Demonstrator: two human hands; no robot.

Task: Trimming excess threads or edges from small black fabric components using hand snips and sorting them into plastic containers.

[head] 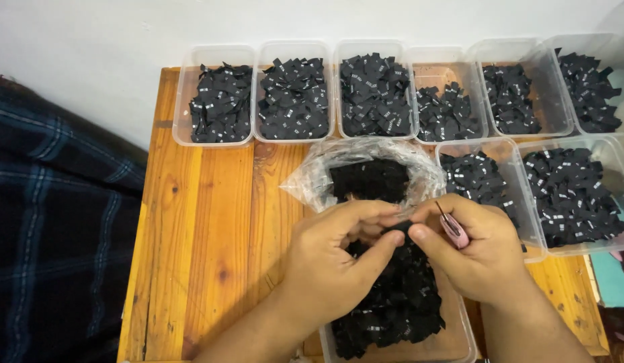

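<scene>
a: so what's going on here? looks like a label sorting setup.

b: pretty much. the left hand (332, 259) and right hand (476, 252) meet over the near tub (460, 339), which sits at the near edge of the wooden table (211, 222) and is heaped with small black fabric labels (399, 302). both hands are closed, thumbs and fingertips pinching at one black label (397, 227) between them, right above that heap.

a: what's the pink thing?

b: a small pair of pink-handled snips (451, 227), tucked in the right hand with the tip pointing up and away. i can't tell whether the blades are open.

a: how far along would you say it is?

b: hard to call, but my guess is somewhere in the middle. along the far edge there's a row of six clear tubs (295, 91), each with black labels in it, some fuller than others. two more tubs (570, 195) sit on the right, just beside the hands, also part filled. so plenty already lies in tubs.

a: and what's left?

b: the near tub is still piled high, and there's a clear plastic bag (365, 175) just beyond the hands, open at the top with more black labels inside. so a good amount remains by the look of it.

a: anything else around?

b: dark plaid cloth (56, 222) on the left, beside the table.
</scene>
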